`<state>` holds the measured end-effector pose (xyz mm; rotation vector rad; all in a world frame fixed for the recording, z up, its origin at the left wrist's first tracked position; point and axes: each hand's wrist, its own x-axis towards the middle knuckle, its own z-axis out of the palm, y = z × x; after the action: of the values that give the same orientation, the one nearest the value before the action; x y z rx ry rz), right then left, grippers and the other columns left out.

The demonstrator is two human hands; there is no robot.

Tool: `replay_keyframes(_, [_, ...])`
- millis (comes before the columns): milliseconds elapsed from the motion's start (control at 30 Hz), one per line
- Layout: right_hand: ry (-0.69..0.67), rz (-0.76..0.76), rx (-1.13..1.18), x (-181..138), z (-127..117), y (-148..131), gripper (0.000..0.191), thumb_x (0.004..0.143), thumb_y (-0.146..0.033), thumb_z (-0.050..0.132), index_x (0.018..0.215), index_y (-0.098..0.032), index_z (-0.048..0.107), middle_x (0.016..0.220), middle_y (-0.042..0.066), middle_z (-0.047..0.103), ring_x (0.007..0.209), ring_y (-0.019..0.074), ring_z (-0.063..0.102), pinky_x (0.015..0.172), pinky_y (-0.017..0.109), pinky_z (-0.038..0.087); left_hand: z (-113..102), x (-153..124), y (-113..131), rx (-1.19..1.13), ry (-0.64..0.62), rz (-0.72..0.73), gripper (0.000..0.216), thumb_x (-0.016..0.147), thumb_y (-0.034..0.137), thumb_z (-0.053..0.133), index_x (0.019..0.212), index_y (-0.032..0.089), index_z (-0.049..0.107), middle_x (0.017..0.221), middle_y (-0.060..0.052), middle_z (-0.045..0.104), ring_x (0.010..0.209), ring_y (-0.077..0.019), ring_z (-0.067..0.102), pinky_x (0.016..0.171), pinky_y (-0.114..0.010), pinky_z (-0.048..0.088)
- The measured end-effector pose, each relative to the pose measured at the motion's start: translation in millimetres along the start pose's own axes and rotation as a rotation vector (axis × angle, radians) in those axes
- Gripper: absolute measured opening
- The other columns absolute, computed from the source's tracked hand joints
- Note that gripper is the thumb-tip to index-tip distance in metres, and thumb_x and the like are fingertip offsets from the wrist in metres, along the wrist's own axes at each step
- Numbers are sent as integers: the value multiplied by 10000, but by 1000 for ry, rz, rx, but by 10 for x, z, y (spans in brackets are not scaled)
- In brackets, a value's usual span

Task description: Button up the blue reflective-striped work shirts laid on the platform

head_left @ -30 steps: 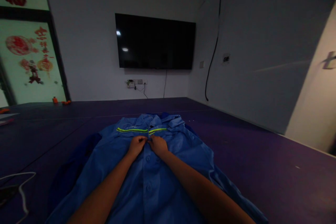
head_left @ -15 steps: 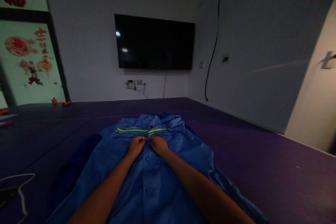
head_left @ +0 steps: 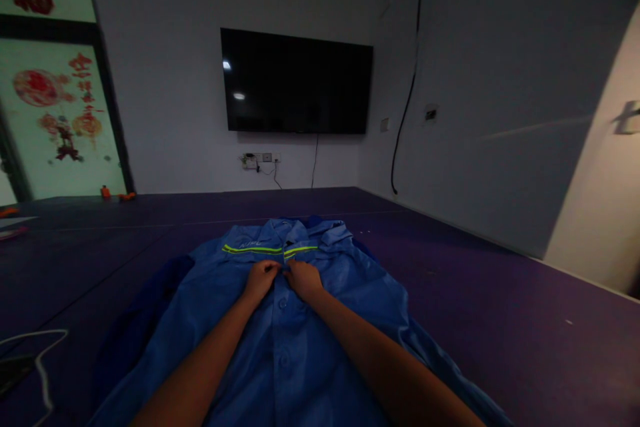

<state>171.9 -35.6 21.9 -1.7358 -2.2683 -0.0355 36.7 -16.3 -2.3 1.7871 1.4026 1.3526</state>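
A blue work shirt (head_left: pixel 250 347) with yellow-green chest stripes lies front side up, its collar pointing away from me. My left hand (head_left: pixel 261 279) is closed in a pinch at the left side of the button placket, just below the stripes. Opposite it, my right hand (head_left: pixel 303 278) pinches the right edge of the same placket. The fingertips almost meet, and the bit of cloth between them is too small and dark to make out. Lower on the placket, buttons (head_left: pixel 284 361) show. Darker blue cloth (head_left: pixel 145 320) sticks out from under the shirt's left side.
The shirt rests on a purple surface (head_left: pixel 475 313). At lower left are a white cable (head_left: pixel 45 373) and a dark flat object (head_left: pixel 15 373). Small orange items (head_left: pixel 105 192) lie by the glass door. A television (head_left: pixel 300 83) and a hanging black cable (head_left: pixel 407 107) are on the walls.
Both hands stay pinched at the same spot on the placket, with only a tiny finger shift. The whole view has shifted very slightly.
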Motion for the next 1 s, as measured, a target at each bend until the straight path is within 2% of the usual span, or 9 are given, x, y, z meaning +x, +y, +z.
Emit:
replay_keyframes(433, [21, -14, -35, -4, 12, 1, 270, 858, -329, 448, 1057, -184, 559, 987, 124, 652, 883, 239, 628, 712, 313, 462, 0, 1, 14, 0, -13, 1, 240, 696, 269, 489, 741, 154, 695, 847, -74, 704, 789, -208, 639, 776, -326, 476])
replay_keyframes(1000, [-17, 10, -33, -1, -3, -19, 264, 853, -323, 467, 1058, -180, 554, 1000, 140, 643, 904, 225, 622, 734, 293, 455, 6, 11, -20, -10, -28, 7, 259, 702, 275, 480, 768, 148, 696, 880, -75, 701, 799, -203, 632, 762, -309, 469])
